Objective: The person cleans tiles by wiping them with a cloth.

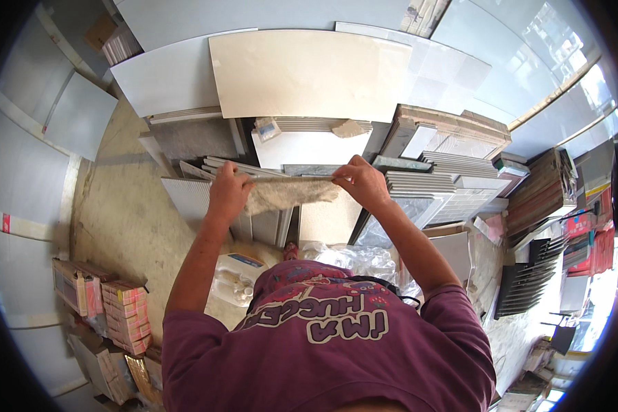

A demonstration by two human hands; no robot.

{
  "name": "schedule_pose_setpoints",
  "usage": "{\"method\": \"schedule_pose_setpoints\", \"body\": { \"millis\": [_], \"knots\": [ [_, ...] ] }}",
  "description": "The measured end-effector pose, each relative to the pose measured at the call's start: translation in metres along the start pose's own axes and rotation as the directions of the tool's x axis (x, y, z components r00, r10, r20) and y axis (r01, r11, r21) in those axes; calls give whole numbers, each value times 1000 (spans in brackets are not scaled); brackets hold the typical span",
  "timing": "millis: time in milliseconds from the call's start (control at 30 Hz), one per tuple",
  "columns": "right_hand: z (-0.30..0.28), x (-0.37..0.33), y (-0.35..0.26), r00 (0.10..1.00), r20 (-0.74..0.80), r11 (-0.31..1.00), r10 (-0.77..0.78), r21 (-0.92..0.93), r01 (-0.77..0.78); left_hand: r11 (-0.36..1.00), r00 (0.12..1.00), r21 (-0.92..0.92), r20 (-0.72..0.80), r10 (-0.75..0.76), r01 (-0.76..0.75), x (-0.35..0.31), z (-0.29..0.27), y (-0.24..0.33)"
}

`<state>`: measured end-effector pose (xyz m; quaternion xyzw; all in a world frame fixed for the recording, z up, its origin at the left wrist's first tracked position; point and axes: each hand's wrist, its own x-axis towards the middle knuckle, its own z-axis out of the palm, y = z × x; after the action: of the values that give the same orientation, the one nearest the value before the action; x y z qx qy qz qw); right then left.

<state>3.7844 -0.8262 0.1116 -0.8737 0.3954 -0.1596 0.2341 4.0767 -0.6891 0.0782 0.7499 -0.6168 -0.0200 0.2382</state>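
Observation:
A worn beige-grey rag (288, 194) hangs stretched between my two hands, its lower edge ragged. The fingers of my left hand (231, 191) pinch its left end. At its right end my right hand (362, 183) grips the top corner between thumb and fingers. The rag is held above upright tiles; below it a cream textured tile (328, 223) leans in the row. Grey tiles (264, 226) stand under my left hand, and a stack of ridged-edge tiles (419, 185) is to the right of my right hand.
Farther off, a large cream panel (302, 75) leans behind a white tile stack (309, 147). A translucent plastic jug (233, 285) and clear plastic wrapping (350, 257) lie near my body. Pink-and-tan boxes (126, 312) are piled at left; dark display racks (532, 278) stand at right.

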Motion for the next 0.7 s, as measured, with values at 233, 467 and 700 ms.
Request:
{"method": "schedule_pose_setpoints", "body": {
  "millis": [233, 467, 700],
  "knots": [
    [7, 99, -23, 982, -110, 983, 152, 116, -140, 984, 979, 172, -204, -7, 43, 97, -28, -38],
    [18, 198, -35, 985, -106, 840, 136, 540, -58, 984, 934, 125, -348, -76, 126, 196, -33, -91],
    [21, 273, -39, 965, -204, 765, 165, 644, 6, 967, 904, -44, -346, -252, 253, 280, -43, -122]
  ]
}}
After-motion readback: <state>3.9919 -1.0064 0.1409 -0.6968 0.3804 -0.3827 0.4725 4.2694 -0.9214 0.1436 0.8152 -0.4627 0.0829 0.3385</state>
